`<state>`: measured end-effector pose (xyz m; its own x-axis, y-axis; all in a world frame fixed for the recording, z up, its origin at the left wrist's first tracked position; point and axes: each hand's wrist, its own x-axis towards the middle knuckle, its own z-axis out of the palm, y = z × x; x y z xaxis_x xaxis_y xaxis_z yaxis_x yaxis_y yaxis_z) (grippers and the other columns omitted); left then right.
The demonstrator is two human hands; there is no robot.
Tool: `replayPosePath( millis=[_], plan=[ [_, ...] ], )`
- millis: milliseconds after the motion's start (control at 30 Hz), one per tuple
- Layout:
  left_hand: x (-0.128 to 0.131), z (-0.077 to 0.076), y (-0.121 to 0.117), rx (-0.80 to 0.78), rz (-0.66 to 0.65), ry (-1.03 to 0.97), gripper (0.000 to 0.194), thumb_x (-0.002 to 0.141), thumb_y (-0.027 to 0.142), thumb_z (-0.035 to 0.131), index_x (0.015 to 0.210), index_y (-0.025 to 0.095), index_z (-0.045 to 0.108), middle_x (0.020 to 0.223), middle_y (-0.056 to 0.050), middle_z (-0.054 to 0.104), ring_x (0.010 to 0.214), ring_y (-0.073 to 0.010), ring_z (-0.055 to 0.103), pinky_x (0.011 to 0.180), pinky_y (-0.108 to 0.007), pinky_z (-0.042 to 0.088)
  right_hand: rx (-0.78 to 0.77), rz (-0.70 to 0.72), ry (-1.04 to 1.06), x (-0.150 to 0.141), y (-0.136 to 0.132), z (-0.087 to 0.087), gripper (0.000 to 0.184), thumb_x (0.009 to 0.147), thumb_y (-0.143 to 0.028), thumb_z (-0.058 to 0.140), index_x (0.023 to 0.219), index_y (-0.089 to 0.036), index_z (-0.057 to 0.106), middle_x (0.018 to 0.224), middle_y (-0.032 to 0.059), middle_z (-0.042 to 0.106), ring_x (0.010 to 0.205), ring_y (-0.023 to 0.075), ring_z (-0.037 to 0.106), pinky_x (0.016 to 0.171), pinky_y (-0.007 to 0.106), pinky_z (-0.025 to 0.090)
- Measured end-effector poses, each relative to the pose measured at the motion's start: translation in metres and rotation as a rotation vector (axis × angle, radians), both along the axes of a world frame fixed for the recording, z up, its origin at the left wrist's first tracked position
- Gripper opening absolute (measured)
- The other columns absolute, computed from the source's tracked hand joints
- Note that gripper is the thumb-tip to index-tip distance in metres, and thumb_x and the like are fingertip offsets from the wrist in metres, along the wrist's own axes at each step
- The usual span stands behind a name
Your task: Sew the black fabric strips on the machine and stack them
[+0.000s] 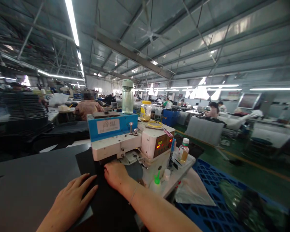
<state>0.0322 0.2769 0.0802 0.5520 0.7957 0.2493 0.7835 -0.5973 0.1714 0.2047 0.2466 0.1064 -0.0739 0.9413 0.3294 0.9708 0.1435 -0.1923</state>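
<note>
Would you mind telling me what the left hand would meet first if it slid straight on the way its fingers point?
The left hand lies flat on the black sheet, fingers pointing up and right. Going straight on, it would probably meet the right hand first, then the machine behind it; depth is hard to judge.

Factory hall: machine [125,138], truss roof [140,58]
</note>
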Motion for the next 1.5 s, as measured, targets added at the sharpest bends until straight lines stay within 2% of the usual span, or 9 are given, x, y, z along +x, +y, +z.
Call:
replayPosePath(
  millis=[367, 733, 1133, 1500],
  plan=[
    [0.003, 0.009, -0.012, 0.028, -0.006, 0.0, 0.043, 0.086, 0.045, 0.036, 0.12, 0.026, 0.054, 0.126, -0.007, 0.05, 0.117, -0.0248, 0.045, 0.098, -0.041, 0.036, -0.016, -0.021, 0.024, 0.0, -0.004, 0.004, 0.025, 0.086, -0.019, 0.041, 0.093, -0.014, 0.065, 0.09, 0.0103, 0.068, 0.085, 0.0196, 0.062, 0.073, 0.027, 0.045],
    [0.004, 0.015, -0.02, 0.032, 0.002, -0.001, 0.041, 0.087, 0.045, 0.037, 0.121, 0.027, 0.054, 0.126, -0.007, 0.05, 0.116, -0.0245, 0.045, 0.097, -0.041, 0.037, -0.011, -0.021, 0.03, 0.001, -0.002, -0.002, 0.026, 0.087, -0.02, 0.042, 0.101, -0.015, 0.063, 0.099, 0.0085, 0.067, 0.088, 0.0179, 0.061, 0.077, 0.026, 0.043],
    [0.004, 0.018, -0.023, 0.02, 0.004, 0.012, 0.041, 0.088, 0.045, 0.037, 0.121, 0.026, 0.053, 0.126, -0.007, 0.05, 0.115, -0.0255, 0.045, 0.095, -0.041, 0.038, -0.027, -0.01, 0.019, 0.002, -0.002, -0.003, 0.027, 0.088, -0.02, 0.041, 0.105, -0.015, 0.061, 0.101, 0.0081, 0.066, 0.091, 0.0173, 0.06, 0.079, 0.025, 0.042],
    [0.003, 0.016, -0.021, 0.028, -0.002, 0.033, 0.042, 0.088, 0.046, 0.035, 0.121, 0.027, 0.052, 0.126, -0.006, 0.049, 0.116, -0.025, 0.044, 0.095, -0.041, 0.038, -0.041, -0.013, 0.009, 0.001, -0.004, 0.0, 0.026, 0.088, -0.02, 0.04, 0.1, -0.015, 0.062, 0.096, 0.0091, 0.067, 0.087, 0.0182, 0.061, 0.075, 0.027, 0.043]
  ],
)
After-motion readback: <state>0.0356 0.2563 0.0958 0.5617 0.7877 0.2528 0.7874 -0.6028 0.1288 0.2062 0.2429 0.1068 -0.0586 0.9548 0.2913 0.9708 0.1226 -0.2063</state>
